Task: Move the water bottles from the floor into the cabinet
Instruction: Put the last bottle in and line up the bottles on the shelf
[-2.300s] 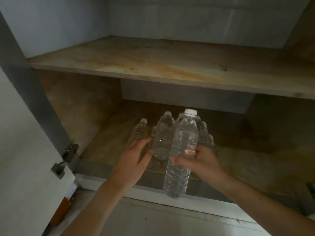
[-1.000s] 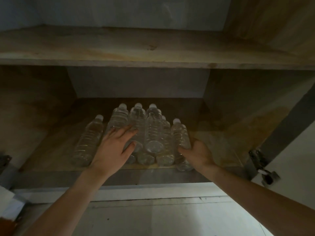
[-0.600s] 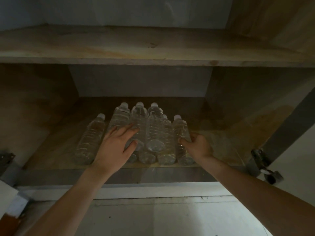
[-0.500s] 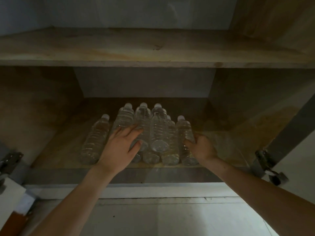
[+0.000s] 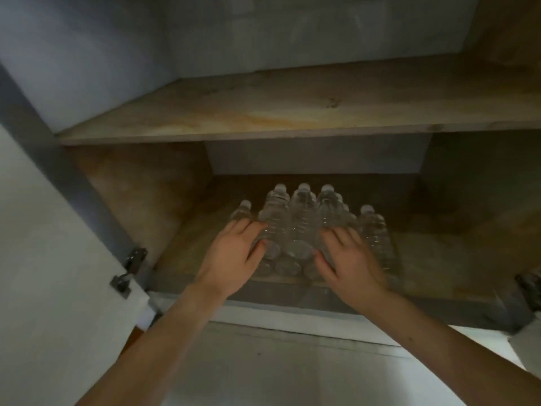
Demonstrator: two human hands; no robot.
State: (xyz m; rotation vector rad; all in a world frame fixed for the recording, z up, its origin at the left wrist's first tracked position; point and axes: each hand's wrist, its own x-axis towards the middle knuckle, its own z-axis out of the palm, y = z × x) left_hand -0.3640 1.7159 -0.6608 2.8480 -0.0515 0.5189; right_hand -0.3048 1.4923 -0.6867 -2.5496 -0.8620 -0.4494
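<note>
Bottles lie piled on the cabinet shelf under the left hand and right hand, both flat with straight fingers, gripping nothing; steady, even pressure from each side should stop rolling.

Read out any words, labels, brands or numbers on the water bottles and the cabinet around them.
None readable. The clear plastic water bottles on the lower wooden cabinet shelf show no labels or print in this dim, blurred view; the upper wooden shelf and white cabinet door are blank.
</note>
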